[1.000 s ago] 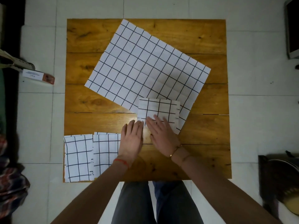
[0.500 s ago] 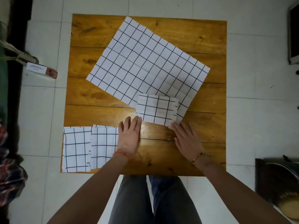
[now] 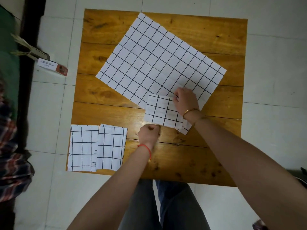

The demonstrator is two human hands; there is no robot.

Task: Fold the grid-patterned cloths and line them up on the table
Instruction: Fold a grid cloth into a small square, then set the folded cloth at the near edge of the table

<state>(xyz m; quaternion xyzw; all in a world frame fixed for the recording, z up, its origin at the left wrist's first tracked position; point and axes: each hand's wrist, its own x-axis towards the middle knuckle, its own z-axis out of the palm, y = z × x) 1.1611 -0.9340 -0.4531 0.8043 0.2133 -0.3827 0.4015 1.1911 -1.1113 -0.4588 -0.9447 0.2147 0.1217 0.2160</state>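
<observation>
Grid cloths on your wooden table, your hands at the third folded one.

Your wooden table (image 3: 216, 39) carries the large unfolded grid cloth (image 3: 159, 58), spread at a slant across its far half. Two folded cloths lie side by side at the near left corner: the left folded cloth (image 3: 83, 148) and the second folded cloth (image 3: 111, 148), the second slightly overlapping the first. The third folded cloth (image 3: 162, 112) rests on the unfolded cloth's near corner. Your right hand (image 3: 185, 101) pinches that cloth at its far right corner. Your left hand (image 3: 148, 134) is curled into a fist at its near left corner; whether it grips the edge, you cannot tell.
</observation>
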